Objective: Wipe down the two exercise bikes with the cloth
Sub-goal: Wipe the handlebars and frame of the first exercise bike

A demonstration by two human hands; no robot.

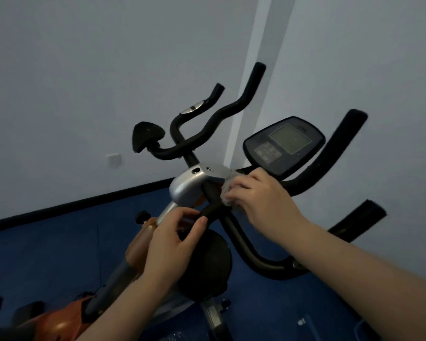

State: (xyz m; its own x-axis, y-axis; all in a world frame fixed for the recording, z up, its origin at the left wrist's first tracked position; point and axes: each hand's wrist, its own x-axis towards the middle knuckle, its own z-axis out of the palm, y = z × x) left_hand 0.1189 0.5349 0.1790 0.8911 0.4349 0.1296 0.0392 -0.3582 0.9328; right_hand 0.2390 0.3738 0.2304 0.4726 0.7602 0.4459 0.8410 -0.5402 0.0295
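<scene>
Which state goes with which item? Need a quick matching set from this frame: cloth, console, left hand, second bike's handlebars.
Column 1:
1. cloth
2. console
3. left hand
4. second bike's handlebars

Column 2:
A. near the wall, untouched
B. gripping a black bar
C. bunched under the right hand
D. screen blank, just above the right hand

Pairs: 1-C, 2-D, 3-B, 4-A
</scene>
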